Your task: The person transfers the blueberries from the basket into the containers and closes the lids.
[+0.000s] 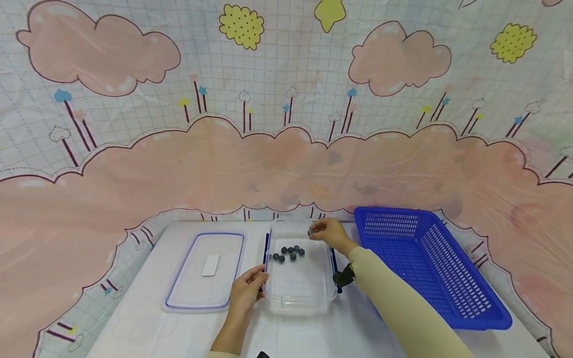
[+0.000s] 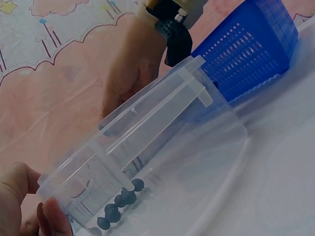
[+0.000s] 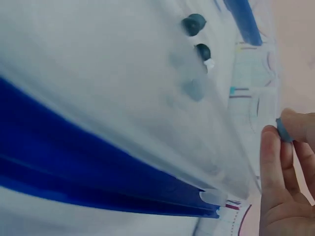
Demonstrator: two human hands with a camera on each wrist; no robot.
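A clear plastic container (image 1: 301, 304) with dark blue side clips stands in the middle of the table. My left hand (image 1: 246, 291) grips its left wall; in the left wrist view, thumb and fingers sit on either side of the rim. Over the container's far right part, my right hand (image 1: 330, 233) pinches a small blue-grey ball (image 3: 283, 131) between thumb and fingertips. Several similar dark balls (image 1: 293, 257) lie inside on the container's floor, grouped toward its far left.
Left of the container lies a clear lid (image 1: 185, 298) edged with a blue seal, with a white rectangle (image 1: 210, 265) within its outline. A blue perforated basket (image 1: 492, 318) stands close on the right, beside the right forearm. A patterned cloth (image 1: 286, 169) hangs behind the table.
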